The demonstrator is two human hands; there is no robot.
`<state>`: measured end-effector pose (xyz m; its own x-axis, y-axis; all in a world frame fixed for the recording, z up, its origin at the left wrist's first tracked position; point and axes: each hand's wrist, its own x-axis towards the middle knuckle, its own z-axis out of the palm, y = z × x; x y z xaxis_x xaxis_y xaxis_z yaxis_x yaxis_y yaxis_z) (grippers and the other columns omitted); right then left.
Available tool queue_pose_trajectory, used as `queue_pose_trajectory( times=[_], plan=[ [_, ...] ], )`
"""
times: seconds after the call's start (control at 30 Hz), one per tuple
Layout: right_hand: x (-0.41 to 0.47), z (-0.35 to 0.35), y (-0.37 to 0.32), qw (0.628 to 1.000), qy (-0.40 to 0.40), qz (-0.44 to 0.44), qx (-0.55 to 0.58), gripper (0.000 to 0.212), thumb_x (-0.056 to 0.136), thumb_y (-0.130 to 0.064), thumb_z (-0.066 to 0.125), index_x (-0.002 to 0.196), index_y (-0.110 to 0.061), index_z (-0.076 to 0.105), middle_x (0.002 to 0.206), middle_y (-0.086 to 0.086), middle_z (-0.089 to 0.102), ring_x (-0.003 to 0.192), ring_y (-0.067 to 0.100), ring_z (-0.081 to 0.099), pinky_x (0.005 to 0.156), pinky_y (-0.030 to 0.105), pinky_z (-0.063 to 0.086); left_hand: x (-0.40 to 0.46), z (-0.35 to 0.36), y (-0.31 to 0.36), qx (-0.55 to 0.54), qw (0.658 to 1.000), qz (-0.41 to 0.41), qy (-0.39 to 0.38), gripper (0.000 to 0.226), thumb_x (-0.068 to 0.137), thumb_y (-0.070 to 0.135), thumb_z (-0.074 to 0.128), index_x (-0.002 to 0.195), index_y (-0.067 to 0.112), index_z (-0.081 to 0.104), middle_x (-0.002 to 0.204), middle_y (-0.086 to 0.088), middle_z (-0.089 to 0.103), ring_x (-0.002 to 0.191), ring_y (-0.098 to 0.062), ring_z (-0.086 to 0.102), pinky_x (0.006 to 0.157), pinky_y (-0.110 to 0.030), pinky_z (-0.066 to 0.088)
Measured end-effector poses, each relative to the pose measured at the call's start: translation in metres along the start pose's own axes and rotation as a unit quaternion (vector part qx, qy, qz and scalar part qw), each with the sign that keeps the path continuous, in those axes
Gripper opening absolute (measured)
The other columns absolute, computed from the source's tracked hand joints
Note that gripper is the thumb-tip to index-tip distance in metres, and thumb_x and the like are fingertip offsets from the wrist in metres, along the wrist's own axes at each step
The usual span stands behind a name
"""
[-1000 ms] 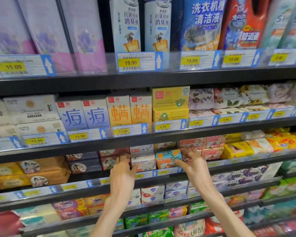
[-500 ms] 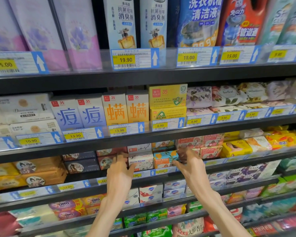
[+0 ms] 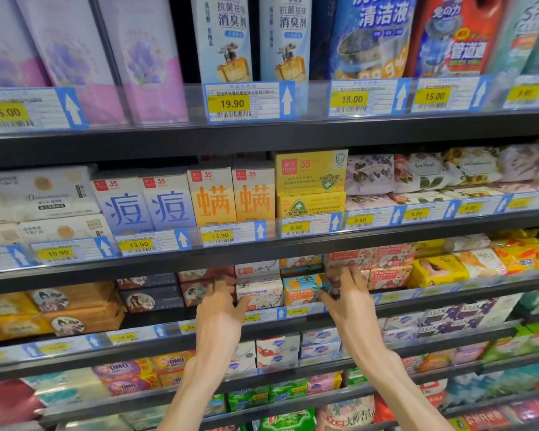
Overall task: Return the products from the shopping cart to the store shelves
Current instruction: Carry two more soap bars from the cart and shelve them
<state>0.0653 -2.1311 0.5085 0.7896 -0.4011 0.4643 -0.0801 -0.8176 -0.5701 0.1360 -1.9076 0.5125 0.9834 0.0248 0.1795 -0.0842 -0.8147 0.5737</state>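
Two Goat Soap boxes stand side by side on the third shelf (image 3: 386,306) down: a white one (image 3: 260,290) and a blue-and-orange one (image 3: 304,289). My left hand (image 3: 221,306) grips the white box's left end, with the fingers tucked into the gap beside it and the thumb on its front corner. My right hand (image 3: 347,295) pinches the right end of the blue-and-orange box, thumb in front and fingers behind. Both boxes rest on the shelf behind the price strip. No shopping cart is in view.
More soap boxes are stacked above and behind the two. Pink Goat Soap packs (image 3: 389,275) sit to the right and dark boxes (image 3: 151,298) to the left. Boxed soaps (image 3: 215,203) fill the shelf above, and bottles and pouches (image 3: 227,38) the top one. Further shelves lie below my arms.
Both hands have closed in on the two Goat Soap boxes. My left thumb now lies on the white box, and my right fingers have curled round the blue-and-orange box's end.
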Motion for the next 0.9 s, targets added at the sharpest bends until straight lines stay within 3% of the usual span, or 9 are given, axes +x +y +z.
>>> queue_pose_trajectory(
  times=[0.23, 0.3, 0.5, 0.63, 0.73, 0.9],
  plan=[
    [-0.02, 0.009, 0.007, 0.979, 0.024, -0.16, -0.123, 0.009, 0.088, -0.03, 0.068, 0.091, -0.024, 0.074, 0.094, -0.008, 0.07, 0.098, 0.023, 0.057, 0.076, 0.038, 0.048, 0.0, -0.001, 0.003, 0.007, 1.0, -0.003, -0.004, 0.042, 0.09, 0.046, 0.069, 0.115, 0.014, 0.057, 0.111, -0.005, 0.067, 0.097, -0.027, 0.069, 0.082, -0.042, 0.059],
    [-0.027, 0.008, 0.006, 0.975, 0.037, -0.173, -0.131, 0.005, 0.087, -0.029, 0.071, 0.089, -0.026, 0.074, 0.095, -0.011, 0.071, 0.099, 0.022, 0.057, 0.075, 0.038, 0.046, 0.001, -0.001, 0.003, -0.002, 1.0, -0.003, -0.004, 0.042, 0.089, 0.046, 0.069, 0.115, 0.014, 0.057, 0.111, -0.005, 0.067, 0.098, -0.027, 0.068, 0.083, -0.042, 0.058],
    [-0.027, 0.014, -0.009, 0.974, -0.008, -0.195, -0.114, 0.012, 0.089, -0.031, 0.062, 0.094, -0.033, 0.073, 0.094, -0.015, 0.071, 0.093, 0.014, 0.064, 0.091, 0.035, 0.044, 0.002, -0.002, 0.003, -0.013, 1.0, -0.001, -0.013, 0.041, 0.089, 0.044, 0.07, 0.115, 0.015, 0.058, 0.114, -0.005, 0.066, 0.101, -0.027, 0.068, 0.085, -0.042, 0.058],
    [-0.033, 0.014, -0.014, 0.978, -0.004, -0.192, -0.084, 0.013, 0.089, -0.029, 0.062, 0.097, -0.03, 0.072, 0.099, -0.014, 0.07, 0.095, 0.015, 0.063, 0.09, 0.035, 0.045, -0.002, -0.011, 0.0, 0.021, 1.0, 0.017, -0.016, 0.044, 0.091, 0.048, 0.067, 0.114, 0.012, 0.057, 0.108, -0.004, 0.066, 0.097, -0.026, 0.068, 0.078, -0.034, 0.055],
    [-0.038, 0.014, -0.028, 0.973, -0.004, -0.226, -0.045, 0.01, 0.091, -0.027, 0.062, 0.096, -0.027, 0.071, 0.098, -0.013, 0.069, 0.094, 0.014, 0.062, 0.086, 0.032, 0.047, -0.013, -0.026, -0.009, 0.006, 0.997, 0.069, 0.033, 0.039, 0.088, 0.043, 0.071, 0.11, 0.013, 0.061, 0.1, -0.002, 0.07, 0.091, -0.024, 0.069, 0.074, -0.036, 0.056],
    [-0.033, 0.034, -0.083, 0.941, -0.103, -0.319, 0.035, 0.012, 0.096, -0.03, 0.058, 0.097, -0.026, 0.069, 0.096, -0.013, 0.068, 0.092, 0.011, 0.061, 0.078, 0.029, 0.05, -0.044, -0.065, -0.034, 0.028, 0.992, 0.066, 0.106, 0.031, 0.092, 0.042, 0.065, 0.118, 0.027, 0.061, 0.115, 0.01, 0.061, 0.113, -0.015, 0.057, 0.087, -0.031, 0.052]
  ],
)
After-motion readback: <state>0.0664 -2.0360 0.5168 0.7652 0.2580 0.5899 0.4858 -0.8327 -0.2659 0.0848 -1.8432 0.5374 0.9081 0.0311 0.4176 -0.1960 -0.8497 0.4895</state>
